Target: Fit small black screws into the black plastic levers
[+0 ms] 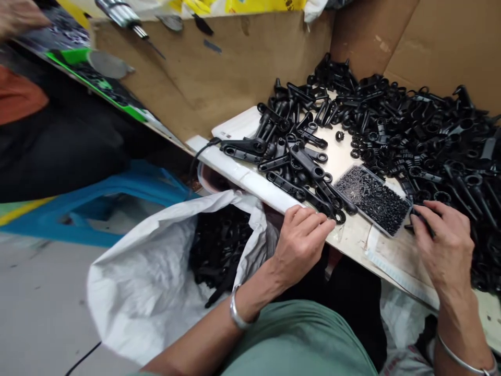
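Observation:
My left hand (pixel 302 241) is closed at the table's front edge, its fingertips against the ring end of a black plastic lever-like part (pixel 340 216). Whatever it may hold is hidden by the fingers. My right hand (pixel 446 243) is curled with thumb and fingers around a small black plastic part, mostly covered by the hand. Between the hands, a clear shallow box (pixel 385 225) holds many tiny black pieces (pixel 371 196). Long black arms with ringed ends (pixel 307 159) lie heaped beyond my left hand.
A large pile of black parts (pixel 430 130) covers the table's right side, against cardboard walls (pixel 442 57). A white sack (pixel 144 277) with black parts stands at lower left. An electric screwdriver (pixel 123 15) hangs at upper left. Another person's hand (pixel 21 18) shows at far left.

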Action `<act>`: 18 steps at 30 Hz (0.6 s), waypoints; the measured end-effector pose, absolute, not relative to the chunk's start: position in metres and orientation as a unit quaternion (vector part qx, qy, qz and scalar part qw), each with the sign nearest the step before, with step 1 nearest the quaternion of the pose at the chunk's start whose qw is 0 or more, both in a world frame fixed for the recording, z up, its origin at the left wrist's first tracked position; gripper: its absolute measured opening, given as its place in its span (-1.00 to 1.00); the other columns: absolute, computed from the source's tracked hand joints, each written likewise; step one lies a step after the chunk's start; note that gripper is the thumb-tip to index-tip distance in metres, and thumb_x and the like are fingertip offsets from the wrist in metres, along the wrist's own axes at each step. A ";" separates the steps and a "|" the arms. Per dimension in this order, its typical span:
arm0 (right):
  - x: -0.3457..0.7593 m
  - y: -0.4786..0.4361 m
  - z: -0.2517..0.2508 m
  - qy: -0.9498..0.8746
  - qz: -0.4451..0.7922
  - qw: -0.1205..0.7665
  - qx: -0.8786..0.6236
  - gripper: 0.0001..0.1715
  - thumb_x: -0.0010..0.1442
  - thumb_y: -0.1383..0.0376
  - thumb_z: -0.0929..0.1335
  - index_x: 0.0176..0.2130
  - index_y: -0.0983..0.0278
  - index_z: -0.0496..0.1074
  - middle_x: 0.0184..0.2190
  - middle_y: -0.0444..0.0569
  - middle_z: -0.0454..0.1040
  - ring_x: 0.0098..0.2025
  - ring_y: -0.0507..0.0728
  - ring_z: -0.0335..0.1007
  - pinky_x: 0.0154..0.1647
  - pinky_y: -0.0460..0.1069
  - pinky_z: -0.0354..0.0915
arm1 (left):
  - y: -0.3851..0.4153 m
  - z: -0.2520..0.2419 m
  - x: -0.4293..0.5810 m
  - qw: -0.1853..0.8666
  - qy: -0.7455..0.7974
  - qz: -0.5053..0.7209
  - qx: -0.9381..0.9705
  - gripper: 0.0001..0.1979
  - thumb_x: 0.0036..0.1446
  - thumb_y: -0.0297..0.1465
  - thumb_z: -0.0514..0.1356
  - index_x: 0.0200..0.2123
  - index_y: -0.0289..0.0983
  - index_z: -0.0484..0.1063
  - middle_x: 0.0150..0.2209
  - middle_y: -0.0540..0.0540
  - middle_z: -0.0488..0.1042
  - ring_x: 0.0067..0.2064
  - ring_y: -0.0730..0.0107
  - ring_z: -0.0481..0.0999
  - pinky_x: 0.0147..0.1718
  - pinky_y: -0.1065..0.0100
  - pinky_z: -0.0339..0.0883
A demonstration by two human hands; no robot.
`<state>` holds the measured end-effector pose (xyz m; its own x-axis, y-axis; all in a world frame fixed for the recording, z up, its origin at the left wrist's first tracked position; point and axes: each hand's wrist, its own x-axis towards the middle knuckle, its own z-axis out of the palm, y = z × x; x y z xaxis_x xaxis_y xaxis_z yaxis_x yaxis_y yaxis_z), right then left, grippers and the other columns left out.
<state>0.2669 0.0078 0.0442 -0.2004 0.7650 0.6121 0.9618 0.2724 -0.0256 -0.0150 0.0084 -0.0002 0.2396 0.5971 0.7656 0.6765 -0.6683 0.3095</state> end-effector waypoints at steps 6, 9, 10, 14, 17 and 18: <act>0.248 -0.007 0.050 -0.745 -0.124 0.299 -0.583 -0.83 0.31 0.28 0.38 -0.14 0.27 0.57 -0.17 0.08 0.59 -0.11 0.22 0.51 -0.01 0.18 0.43 | 0.012 -0.002 -0.012 0.054 -0.405 -0.451 -0.794 -0.83 0.29 -0.59 0.12 -0.30 -0.28 0.46 -0.34 -0.04 0.56 -0.26 0.35 0.41 -0.11 0.24 0.23; 0.222 -0.006 0.052 -0.788 -0.047 0.276 -0.548 -0.83 0.34 0.29 0.35 -0.12 0.25 0.55 -0.19 0.02 0.60 -0.14 0.17 0.51 -0.03 0.11 0.43 | 0.013 -0.001 -0.008 0.061 -0.417 -0.427 -0.800 -0.77 0.32 -0.60 0.07 -0.31 -0.27 0.48 -0.32 -0.03 0.57 -0.25 0.36 0.42 -0.07 0.21 0.16; 0.214 -0.004 0.052 -0.799 -0.031 0.266 -0.538 -0.82 0.35 0.30 0.34 -0.12 0.24 0.54 -0.20 0.01 0.60 -0.14 0.16 0.51 -0.03 0.10 0.43 | 0.013 -0.001 -0.007 0.060 -0.421 -0.420 -0.802 -0.76 0.32 -0.60 0.07 -0.31 -0.26 0.48 -0.32 -0.03 0.58 -0.25 0.36 0.42 -0.06 0.20 0.14; 0.191 0.007 0.047 -0.811 -0.041 0.249 -0.528 -0.81 0.36 0.28 0.32 -0.13 0.26 0.53 -0.21 0.02 0.60 -0.15 0.18 0.49 -0.06 0.11 0.41 | 0.009 0.001 -0.013 0.041 -0.441 -0.416 -0.794 -0.81 0.35 -0.48 0.14 -0.35 -0.25 0.48 -0.33 0.01 0.57 -0.22 0.35 0.44 -0.02 0.19 0.09; 0.184 0.014 0.041 -0.823 -0.052 0.234 -0.515 -0.79 0.36 0.27 0.32 -0.11 0.29 0.53 -0.20 0.06 0.57 -0.14 0.20 0.44 -0.07 0.11 0.40 | 0.007 0.000 -0.020 0.023 -0.454 -0.423 -0.783 -0.82 0.35 -0.39 0.18 -0.34 -0.25 0.49 -0.30 0.01 0.59 -0.19 0.36 0.45 0.00 0.20 0.08; 0.182 0.016 0.039 -0.825 -0.053 0.230 -0.513 -0.78 0.37 0.27 0.31 -0.10 0.30 0.52 -0.18 0.07 0.56 -0.13 0.21 0.43 -0.07 0.11 0.40 | 0.006 0.000 -0.022 0.019 -0.457 -0.426 -0.781 -0.81 0.36 -0.38 0.18 -0.34 -0.25 0.49 -0.30 0.01 0.59 -0.19 0.36 0.45 0.00 0.21 0.08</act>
<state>0.1822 0.0164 0.0392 -0.3675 0.8227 0.4337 0.8718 0.4672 -0.1474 -0.0217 0.0063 0.0000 0.2206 0.6972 0.6821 0.7291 -0.5824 0.3594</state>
